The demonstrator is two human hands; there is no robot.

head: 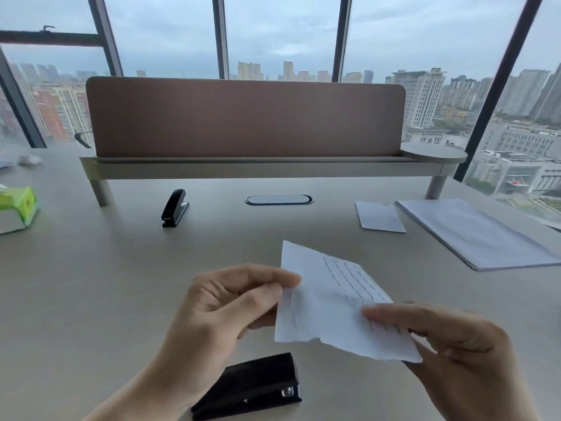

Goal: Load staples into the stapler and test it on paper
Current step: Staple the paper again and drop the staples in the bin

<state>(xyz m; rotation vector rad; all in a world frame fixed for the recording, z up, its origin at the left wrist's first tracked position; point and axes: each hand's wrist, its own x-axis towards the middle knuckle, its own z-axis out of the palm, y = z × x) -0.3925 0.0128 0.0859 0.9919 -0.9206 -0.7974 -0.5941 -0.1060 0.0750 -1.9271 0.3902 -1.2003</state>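
Holding: torn paper point(334, 305) pinched by my left hand point(224, 305) and right hand point(449, 338), tilted to inspect staple rows;
Stapler point(252, 387): at 6 o'clock, set down

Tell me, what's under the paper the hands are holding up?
Below the torn paper lies a black stapler on the desk. The left hand hides part of it.
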